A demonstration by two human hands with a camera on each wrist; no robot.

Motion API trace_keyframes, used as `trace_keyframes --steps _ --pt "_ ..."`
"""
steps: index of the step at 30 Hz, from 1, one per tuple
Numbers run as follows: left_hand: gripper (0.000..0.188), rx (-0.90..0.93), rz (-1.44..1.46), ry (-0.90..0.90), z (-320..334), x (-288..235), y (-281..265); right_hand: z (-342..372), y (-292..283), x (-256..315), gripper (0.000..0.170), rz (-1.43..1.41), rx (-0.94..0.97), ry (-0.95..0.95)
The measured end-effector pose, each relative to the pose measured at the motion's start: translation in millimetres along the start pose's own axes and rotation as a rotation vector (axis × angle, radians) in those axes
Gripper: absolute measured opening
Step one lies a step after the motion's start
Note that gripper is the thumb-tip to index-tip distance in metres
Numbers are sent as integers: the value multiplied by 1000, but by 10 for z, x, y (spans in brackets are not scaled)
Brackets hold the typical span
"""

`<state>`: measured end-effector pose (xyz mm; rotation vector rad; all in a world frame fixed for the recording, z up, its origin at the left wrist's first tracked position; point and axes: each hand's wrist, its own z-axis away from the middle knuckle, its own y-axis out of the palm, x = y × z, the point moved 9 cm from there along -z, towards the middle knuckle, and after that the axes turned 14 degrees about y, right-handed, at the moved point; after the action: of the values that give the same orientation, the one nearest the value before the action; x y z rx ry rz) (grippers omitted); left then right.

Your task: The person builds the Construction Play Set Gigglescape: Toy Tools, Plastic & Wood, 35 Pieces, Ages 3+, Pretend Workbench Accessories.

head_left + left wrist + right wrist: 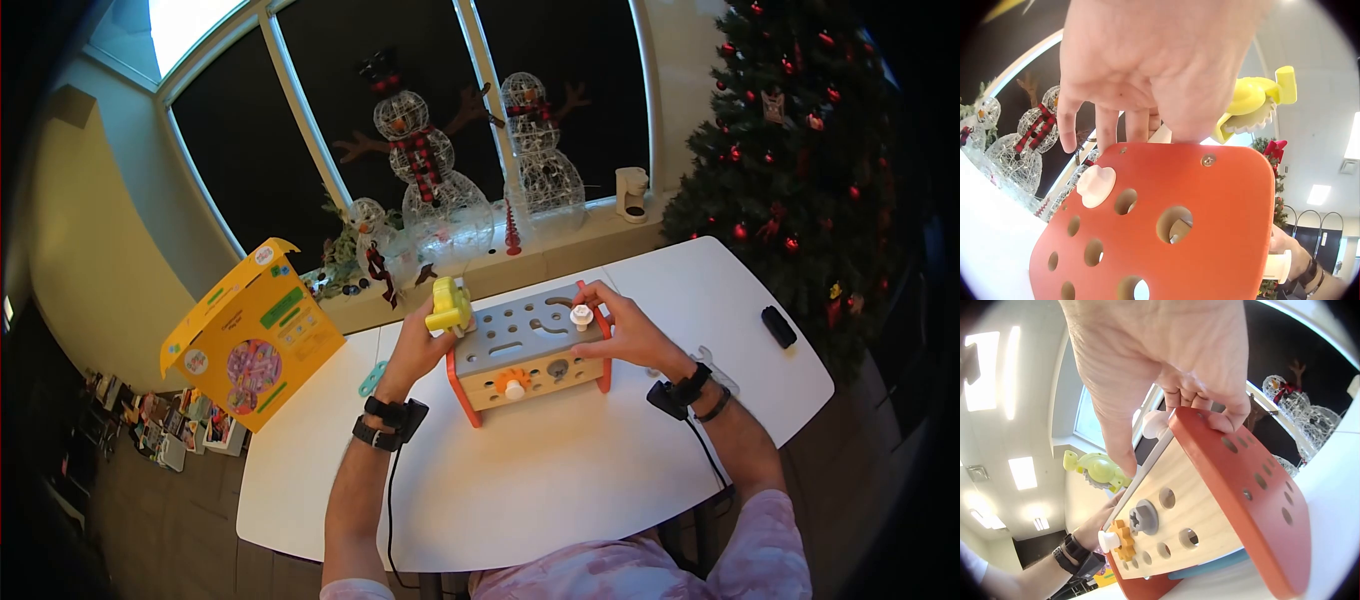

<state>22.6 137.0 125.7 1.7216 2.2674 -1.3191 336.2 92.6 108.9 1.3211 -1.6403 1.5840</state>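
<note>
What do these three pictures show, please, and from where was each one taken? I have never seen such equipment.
There is no machine, only a person's left hand and right hand. The large picture is taken from the head, looking forward and down. The other two are taken from the wrists, so each shows one hand closely.

At the white table is a toy bench with red ends. The right hand grips its right end, near a white peg. The left hand is at the other end, beside a yellow toy piece; whether it holds that piece is hard to tell. An orange gear is on the front.

At the left is a big yellow box. On the table at right lie a black object and what looks like a grey wrench.
</note>
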Motion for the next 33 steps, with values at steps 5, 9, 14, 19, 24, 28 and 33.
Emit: trace_keyframes --steps 5,9,14,19,24,28,33 --pt "36 4 26 2 53 59 5 -32 9 9 66 -81 68 -3" --pt "45 -33 57 -15 113 -18 -19 -51 -6 -14 67 -94 25 -44" --pt "53 -33 51 -63 152 -9 48 -108 -54 -139 70 -63 -92 -99" --pt "45 -68 -31 -100 219 13 108 -285 -48 -399 71 -49 -113 -47" --pt "40 -124 -24 -98 224 -16 150 -397 -33 -416 78 25 -95 -8" --pt "36 -171 -93 -87 246 -15 162 -519 -19 -534 76 99 -75 59" --pt "32 -167 -81 -110 227 -235 186 -583 -28 -578 78 88 -77 48"
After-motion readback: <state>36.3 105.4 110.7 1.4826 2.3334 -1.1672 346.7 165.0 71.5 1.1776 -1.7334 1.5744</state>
